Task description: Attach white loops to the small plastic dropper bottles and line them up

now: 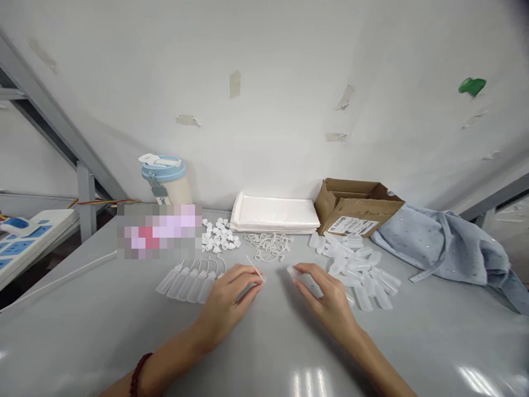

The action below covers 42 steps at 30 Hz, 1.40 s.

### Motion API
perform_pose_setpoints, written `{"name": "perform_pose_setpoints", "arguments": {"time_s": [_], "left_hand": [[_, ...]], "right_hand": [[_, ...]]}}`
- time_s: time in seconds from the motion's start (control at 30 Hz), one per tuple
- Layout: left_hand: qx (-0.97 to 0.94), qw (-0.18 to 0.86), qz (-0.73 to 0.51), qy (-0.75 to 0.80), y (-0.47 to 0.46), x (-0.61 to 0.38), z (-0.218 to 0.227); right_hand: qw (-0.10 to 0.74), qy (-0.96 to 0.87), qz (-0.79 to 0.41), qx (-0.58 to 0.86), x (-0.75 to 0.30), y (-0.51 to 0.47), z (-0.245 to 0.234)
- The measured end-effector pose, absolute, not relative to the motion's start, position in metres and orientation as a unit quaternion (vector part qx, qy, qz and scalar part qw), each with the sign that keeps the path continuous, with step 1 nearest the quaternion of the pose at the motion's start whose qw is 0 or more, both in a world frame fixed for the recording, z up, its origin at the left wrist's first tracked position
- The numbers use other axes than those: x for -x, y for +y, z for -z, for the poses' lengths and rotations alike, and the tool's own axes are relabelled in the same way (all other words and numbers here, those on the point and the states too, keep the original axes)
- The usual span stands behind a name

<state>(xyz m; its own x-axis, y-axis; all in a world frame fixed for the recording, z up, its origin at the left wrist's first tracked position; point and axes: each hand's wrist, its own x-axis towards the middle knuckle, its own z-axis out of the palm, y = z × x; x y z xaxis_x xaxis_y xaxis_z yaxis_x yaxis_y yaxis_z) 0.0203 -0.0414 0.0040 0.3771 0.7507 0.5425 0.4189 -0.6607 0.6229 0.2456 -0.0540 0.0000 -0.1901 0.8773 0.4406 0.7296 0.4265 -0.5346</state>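
Note:
In my left hand [231,292], thumb and fingertips pinch a thin white tube [253,263], whose free end sticks up and to the left. My right hand [324,295] grips a small translucent plastic sleeve [293,272] by its side; my fingers partly hide it. The two hands are apart, low over the table. Beside my left hand lies a row of several translucent sleeves [185,284] with thin white tubes curving from their tops. A loose heap of similar sleeves [363,275] lies to the right of my right hand. Between and beyond the hands sits a tangle of short white tubes [268,245].
White caps [219,236] lie in a pile behind the row. Farther back stand a blue-lidded cup [167,179], a stack of white packets [275,214] and an open cardboard box [355,209]. Grey-blue cloth [442,242] lies right; a power strip [28,237] is left.

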Motion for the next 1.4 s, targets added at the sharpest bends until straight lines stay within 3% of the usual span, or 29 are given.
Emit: {"name": "perform_pose_setpoints", "arguments": {"time_s": [0.17,0.37,0.67,1.0,1.4], "left_hand": [[-0.763,0.258,-0.421,0.417,-0.049,-0.028,-0.008],[-0.748,0.335,-0.402,0.408,-0.055,-0.033,-0.009],[-0.756,0.296,-0.455,0.366,-0.060,-0.036,-0.007],[-0.705,0.397,-0.388,0.441,-0.056,-0.037,-0.013],[-0.776,0.374,-0.276,0.426,-0.051,-0.029,-0.024]], "right_hand": [[0.373,-0.744,-0.264,0.487,-0.224,-0.072,-0.010],[0.367,-0.703,-0.352,0.497,-0.217,-0.078,-0.009],[0.407,-0.624,-0.434,0.506,-0.213,-0.079,-0.007],[0.402,-0.631,-0.466,0.472,-0.211,-0.081,-0.008],[0.424,-0.536,-0.554,0.476,-0.204,-0.081,-0.011]]}}
